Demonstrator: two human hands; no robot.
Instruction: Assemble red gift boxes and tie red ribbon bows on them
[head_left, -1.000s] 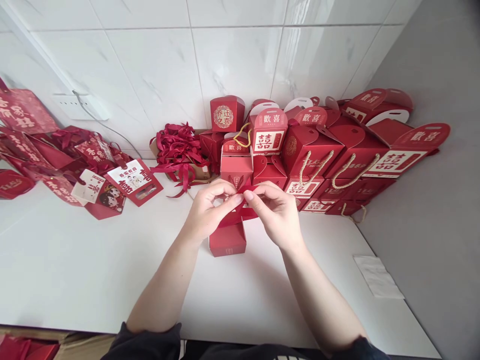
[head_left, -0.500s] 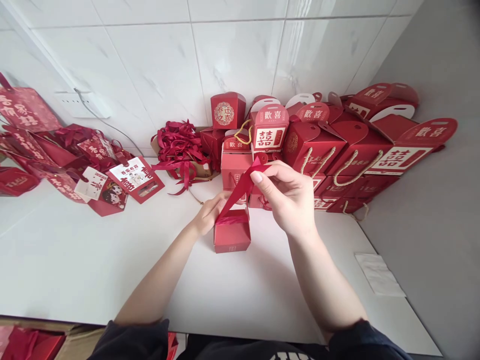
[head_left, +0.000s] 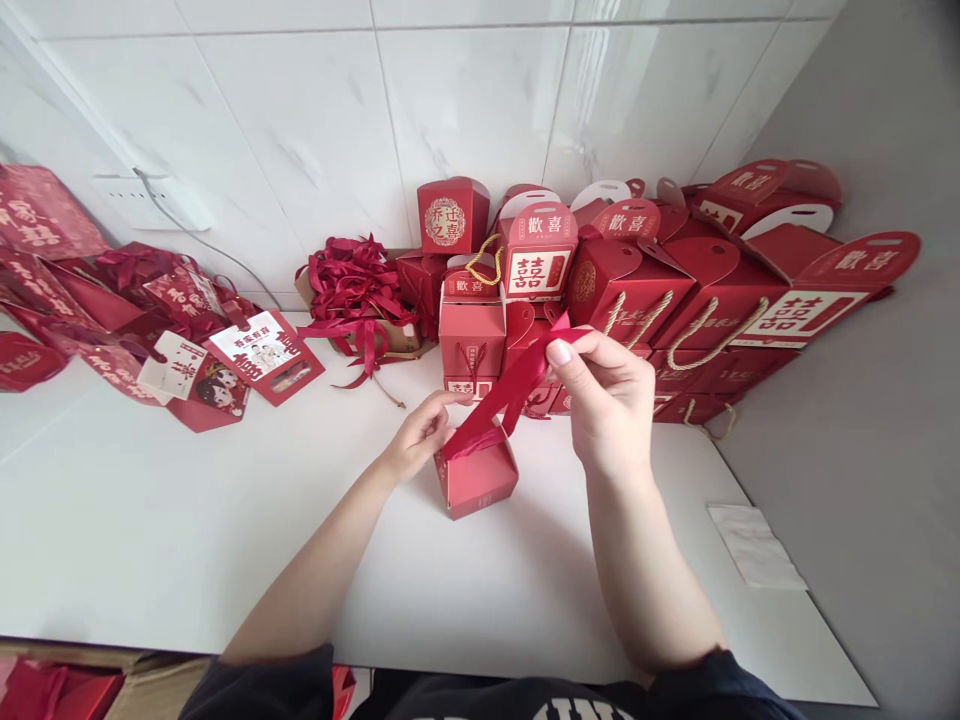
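A small red gift box (head_left: 484, 482) stands on the white table in front of me, turned slightly. From its top rises a wide dark red ribbon (head_left: 501, 395), drawn up to the right in a loop. My right hand (head_left: 609, 390) pinches the ribbon's upper end between thumb and fingers, above and right of the box. My left hand (head_left: 421, 435) is at the box's upper left corner, index finger stretched out behind the ribbon and thumb near the box edge. Part of the box's top is covered by the ribbon.
Stacked red gift boxes (head_left: 637, 290) with rope handles line the wall behind. A carton of dark red ribbons (head_left: 352, 285) stands left of them. Printed red boxes with tags (head_left: 259, 350) lie far left. A white paper (head_left: 757, 547) lies at the right edge.
My right hand has moved right, drawing the ribbon with it. The box has shifted slightly right and turned. My left hand's fingers have loosened and stretched out beside the box.
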